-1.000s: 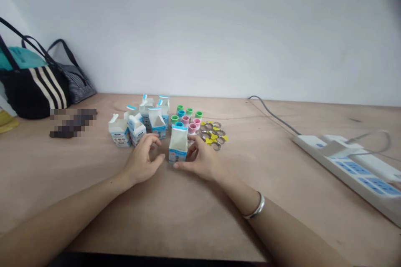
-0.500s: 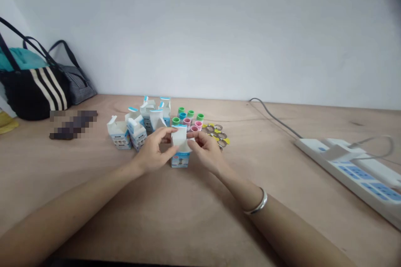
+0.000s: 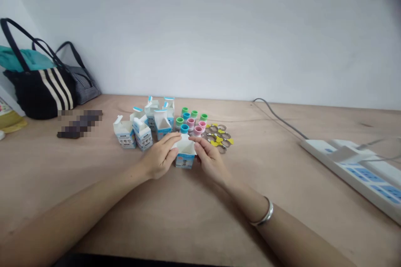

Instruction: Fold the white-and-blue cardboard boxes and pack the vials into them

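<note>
A small white-and-blue paper carton (image 3: 184, 160) stands on the wooden table between my hands, with its top flaps folded partly open. My left hand (image 3: 161, 156) grips the carton's upper left side, and my right hand (image 3: 209, 158) holds its upper right side. Just behind it stand several similar cartons (image 3: 142, 133) with open tops. Several green, blue and pink plastic bottle caps (image 3: 191, 122) sit in a group behind my right fingers. To their right lie several metal hose clamps with yellow tabs (image 3: 217, 135).
A white power strip (image 3: 351, 167) with a grey cable lies at the right of the wooden table (image 3: 94, 200). At the back left, a black striped bag (image 3: 40, 91) and a grey striped bag (image 3: 83, 89) rest against the white wall. A pixelated dark object (image 3: 79, 124) lies beside the cartons.
My hands have closed from either side onto the carton's top, and its flaps have changed shape between my fingers. The carton now stands slightly nearer me, and the view has shifted a little.
</note>
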Motion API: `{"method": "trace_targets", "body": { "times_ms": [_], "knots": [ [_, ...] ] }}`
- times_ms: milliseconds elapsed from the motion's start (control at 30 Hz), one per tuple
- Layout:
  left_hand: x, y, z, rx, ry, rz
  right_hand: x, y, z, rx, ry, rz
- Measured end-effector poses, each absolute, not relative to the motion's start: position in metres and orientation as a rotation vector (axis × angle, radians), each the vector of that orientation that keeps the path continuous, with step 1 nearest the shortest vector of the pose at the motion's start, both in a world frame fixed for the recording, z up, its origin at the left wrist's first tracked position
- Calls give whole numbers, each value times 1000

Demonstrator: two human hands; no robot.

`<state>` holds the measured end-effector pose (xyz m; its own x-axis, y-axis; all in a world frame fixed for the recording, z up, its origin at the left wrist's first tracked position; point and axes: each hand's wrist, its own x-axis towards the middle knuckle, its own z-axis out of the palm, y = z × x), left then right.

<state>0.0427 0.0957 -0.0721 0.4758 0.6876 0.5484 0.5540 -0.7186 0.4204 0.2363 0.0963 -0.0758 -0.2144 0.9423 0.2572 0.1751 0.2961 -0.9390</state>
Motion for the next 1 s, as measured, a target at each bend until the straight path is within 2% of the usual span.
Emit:
{"method": "trace_targets", "body": {
  "times_ms": [167,367,467,567,700,833,1000],
  "knots": [
    [39,97,-75,2543,947,1009,237,93,-71,-1082,-1765,870],
    [46,97,-86,2429,1004,1135,251,115,-29,-1304,-2003,50],
    [47,97,-88,2401,1022,1209,249,138,-14,-1244,-2217,-184],
    [45,97,-85,2381,1044,1257,241,155,-10,-1215,-2422,-261],
    [39,97,-85,2339,1069,1142,235,162,-15,-1218,-2505,-301],
    [37,99,-90,2192,1048,1174,240,160,-9,-1157,-2422,-263],
    [39,100,-95,2044,1048,1187,252,143,23,-970,-2197,-121]
  ]
}}
